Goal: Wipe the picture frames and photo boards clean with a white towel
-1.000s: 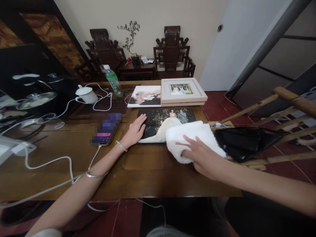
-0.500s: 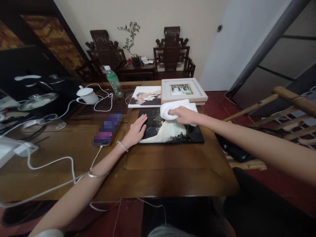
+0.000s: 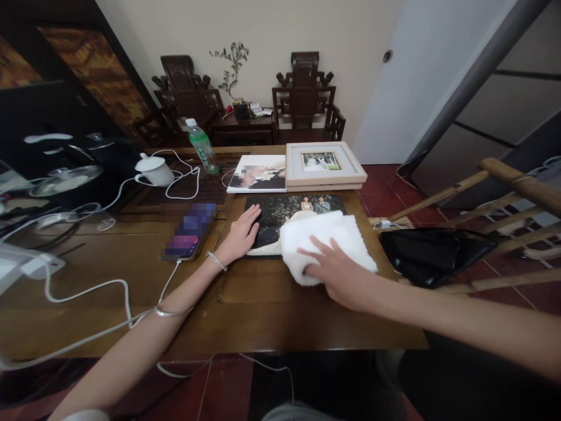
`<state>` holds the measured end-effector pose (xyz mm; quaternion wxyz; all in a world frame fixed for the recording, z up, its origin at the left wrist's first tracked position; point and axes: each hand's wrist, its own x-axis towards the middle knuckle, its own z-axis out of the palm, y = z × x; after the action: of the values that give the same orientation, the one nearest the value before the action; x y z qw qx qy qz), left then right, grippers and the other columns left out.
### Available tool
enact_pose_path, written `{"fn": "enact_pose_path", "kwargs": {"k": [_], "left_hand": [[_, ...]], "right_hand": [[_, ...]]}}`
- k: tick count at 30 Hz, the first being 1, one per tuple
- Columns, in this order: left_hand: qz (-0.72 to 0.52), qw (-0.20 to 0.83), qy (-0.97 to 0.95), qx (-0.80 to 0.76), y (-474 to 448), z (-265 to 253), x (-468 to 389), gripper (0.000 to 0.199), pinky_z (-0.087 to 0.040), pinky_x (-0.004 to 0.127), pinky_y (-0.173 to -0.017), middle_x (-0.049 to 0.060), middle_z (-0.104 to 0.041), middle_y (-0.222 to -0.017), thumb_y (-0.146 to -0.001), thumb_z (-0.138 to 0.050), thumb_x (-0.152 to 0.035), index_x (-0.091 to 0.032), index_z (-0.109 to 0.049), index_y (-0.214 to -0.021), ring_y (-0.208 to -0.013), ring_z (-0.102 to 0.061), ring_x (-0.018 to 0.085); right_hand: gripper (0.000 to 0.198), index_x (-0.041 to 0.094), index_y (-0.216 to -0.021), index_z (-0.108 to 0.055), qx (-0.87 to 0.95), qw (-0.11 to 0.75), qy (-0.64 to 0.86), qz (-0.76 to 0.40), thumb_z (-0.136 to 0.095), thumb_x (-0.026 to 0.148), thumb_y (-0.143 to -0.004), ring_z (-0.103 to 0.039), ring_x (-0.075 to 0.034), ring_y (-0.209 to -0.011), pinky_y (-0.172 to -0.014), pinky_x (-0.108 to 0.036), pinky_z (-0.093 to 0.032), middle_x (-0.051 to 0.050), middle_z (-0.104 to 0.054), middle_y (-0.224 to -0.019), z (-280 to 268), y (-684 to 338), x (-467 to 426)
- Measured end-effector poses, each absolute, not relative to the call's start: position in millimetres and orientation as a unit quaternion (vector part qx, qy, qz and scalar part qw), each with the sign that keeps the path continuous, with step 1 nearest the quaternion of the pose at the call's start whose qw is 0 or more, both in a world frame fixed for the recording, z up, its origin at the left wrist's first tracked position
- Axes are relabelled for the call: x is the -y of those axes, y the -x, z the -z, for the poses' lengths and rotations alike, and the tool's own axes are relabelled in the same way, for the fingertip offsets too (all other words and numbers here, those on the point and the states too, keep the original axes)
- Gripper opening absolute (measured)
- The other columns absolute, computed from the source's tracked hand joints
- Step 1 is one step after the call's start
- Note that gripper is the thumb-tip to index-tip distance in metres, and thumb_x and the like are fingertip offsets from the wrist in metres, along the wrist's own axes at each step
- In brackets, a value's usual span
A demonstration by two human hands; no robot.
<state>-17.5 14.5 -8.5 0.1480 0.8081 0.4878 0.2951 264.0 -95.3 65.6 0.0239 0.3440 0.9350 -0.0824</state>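
A dark photo panel (image 3: 274, 213) showing two people, one in a long white dress, lies flat on the wooden table. My left hand (image 3: 242, 232) rests flat on its left edge, fingers stretched out and holding nothing. In my right hand (image 3: 335, 266) is a folded white towel (image 3: 326, 234), pressed over the lower right part of the panel and past its near edge. The thumb tucks under the towel's fold while the other fingers spread on top. The towel hides the panel's lower right corner and most of the dress.
Behind the panel lie a white-edged photo print (image 3: 258, 187) and a light wooden picture frame (image 3: 362, 175). Leftward are a phone (image 3: 190, 231) on a charging cable, a green bottle (image 3: 204, 146), a lidded white cup (image 3: 154, 171) and a glass-lidded pot (image 3: 65, 181). A bamboo chair (image 3: 521, 178) stands right.
My right hand has drawn the towel toward me and slightly right, from the panel's far edge to its near edge, uncovering the two pictured people. My left hand has stayed put.
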Motion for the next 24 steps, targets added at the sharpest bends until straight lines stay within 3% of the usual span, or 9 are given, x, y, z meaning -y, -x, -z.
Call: {"fn": "enact_pose_path", "kwargs": {"k": [3, 5, 8, 11, 16, 21, 24], "left_hand": [[-0.293, 0.147, -0.808, -0.490, 16.6, 7.8, -14.2, 0.049, -0.027, 0.053, -0.116, 0.015, -0.041, -0.151, -0.096, -0.034, -0.035, -0.015, -0.047, -0.139, -0.143, -0.033, 0.026], [-0.290, 0.145, -0.809, -0.490, 16.3, 7.4, -14.1, 0.050, -0.027, 0.052, -0.116, 0.016, -0.041, -0.151, -0.097, -0.033, -0.035, -0.014, -0.047, -0.139, -0.143, -0.033, 0.026], [-0.288, 0.144, -0.809, -0.492, 16.6, 8.0, -14.3, 0.049, -0.027, 0.052, -0.116, 0.015, -0.041, -0.151, -0.097, -0.033, -0.035, -0.014, -0.047, -0.139, -0.143, -0.032, 0.026], [-0.287, 0.140, -0.809, -0.493, 17.3, 9.6, -15.0, 0.049, -0.027, 0.051, -0.116, 0.014, -0.041, -0.151, -0.097, -0.033, -0.035, -0.016, -0.046, -0.140, -0.143, -0.032, 0.024], [-0.294, 0.140, -0.811, -0.487, 17.7, 10.7, -16.3, 0.048, -0.028, 0.051, -0.116, 0.013, -0.042, -0.151, -0.097, -0.033, -0.035, -0.017, -0.047, -0.139, -0.143, -0.033, 0.024], [-0.296, 0.145, -0.809, -0.486, 17.0, 9.8, -16.1, 0.048, -0.027, 0.051, -0.117, 0.014, -0.042, -0.150, -0.097, -0.034, -0.035, -0.016, -0.048, -0.139, -0.143, -0.033, 0.025], [-0.294, 0.149, -0.809, -0.487, 16.6, 8.7, -15.4, 0.049, -0.026, 0.051, -0.117, 0.015, -0.041, -0.150, -0.097, -0.034, -0.034, -0.014, -0.047, -0.139, -0.143, -0.033, 0.026]], "right_hand": [[0.061, 0.020, -0.121, -0.059, -0.939, 0.048, -0.326, 0.095, -0.048, -0.004, -0.065, -0.017, -0.046, -0.142, -0.103, -0.074, -0.025, -0.011, -0.034, -0.155, -70.1, -263.0, 112.9], [0.060, 0.021, -0.121, -0.059, -0.938, 0.042, -0.330, 0.103, -0.046, -0.004, -0.067, -0.025, -0.043, -0.140, -0.101, -0.069, -0.031, -0.013, -0.044, -0.148, -76.1, -259.5, 108.9], [0.057, 0.020, -0.117, -0.061, -0.924, 0.020, -0.365, 0.109, -0.043, -0.005, -0.069, -0.047, -0.036, -0.127, -0.093, -0.052, -0.043, -0.017, -0.062, -0.122, -85.2, -252.7, 82.0], [0.054, 0.018, -0.113, -0.063, -0.914, 0.006, -0.387, 0.121, -0.043, -0.005, -0.069, -0.060, -0.030, -0.105, -0.080, -0.036, -0.045, -0.017, -0.067, -0.105, -90.5, -246.2, 39.6], [0.047, 0.014, -0.111, -0.063, -0.914, -0.004, -0.392, 0.101, -0.044, -0.002, -0.071, -0.060, -0.024, -0.085, -0.070, -0.028, -0.038, -0.013, -0.069, -0.091, -97.8, -236.1, -27.7], [0.050, 0.013, -0.115, -0.062, -0.909, -0.006, -0.410, 0.076, -0.043, -0.002, -0.071, -0.059, -0.025, -0.090, -0.074, -0.031, -0.038, -0.014, -0.068, -0.099, -95.9, -229.5, -45.6], [0.056, 0.014, -0.123, -0.058, -0.896, -0.017, -0.440, 0.065, -0.040, -0.003, -0.072, -0.057, -0.031, -0.103, -0.081, -0.041, -0.042, -0.018, -0.065, -0.107, -84.8, -228.1, -24.0]]}}
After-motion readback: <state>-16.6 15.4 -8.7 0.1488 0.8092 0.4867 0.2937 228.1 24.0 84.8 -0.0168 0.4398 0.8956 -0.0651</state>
